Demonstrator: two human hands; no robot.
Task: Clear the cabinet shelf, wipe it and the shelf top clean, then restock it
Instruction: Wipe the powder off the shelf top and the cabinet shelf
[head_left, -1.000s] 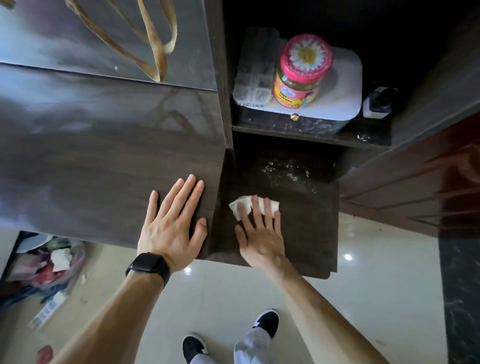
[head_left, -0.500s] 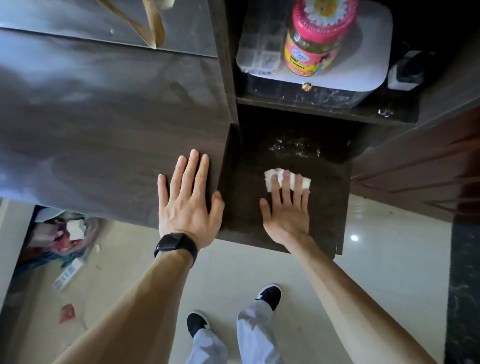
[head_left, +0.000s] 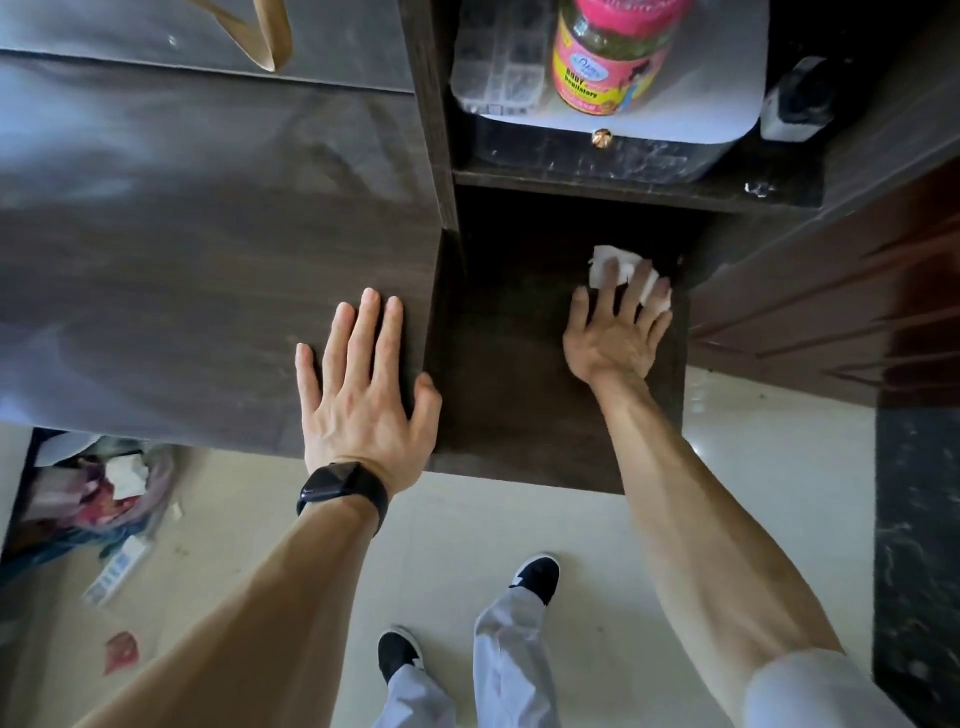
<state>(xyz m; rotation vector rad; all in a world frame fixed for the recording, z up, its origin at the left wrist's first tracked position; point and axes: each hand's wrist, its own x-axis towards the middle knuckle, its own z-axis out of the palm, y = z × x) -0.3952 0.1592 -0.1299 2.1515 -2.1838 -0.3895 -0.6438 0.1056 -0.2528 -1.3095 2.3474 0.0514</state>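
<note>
Wiping hand: the right hand (head_left: 613, 338) lies flat on a folded white paper tissue (head_left: 605, 265), fingers straight and a little spread, pressing it down rather than pinching it.
Tissue: at the far right of the dark brown wooden lower shelf (head_left: 509, 405), close to the right wall (its far edge pokes out past the fingertips).
Bracing hand: the left hand (head_left: 363, 400) is spread flat, palm down on the dark wood-grain cabinet panel (head_left: 208, 260) left of the opening, with the thumb at the panel's edge; a black wristwatch (head_left: 340, 491) sits on that wrist.
Upper shelf: a glass jar with a pink and yellow label (head_left: 608, 62) stands on the flat white lid (head_left: 727, 93) of a dark marbled box, with a clear plastic compartment case (head_left: 493, 62) just to its left.
Floor: cream glossy tiles (head_left: 571, 519) lie below, and a heap of coloured litter (head_left: 98, 493) lies at the near left.
</note>
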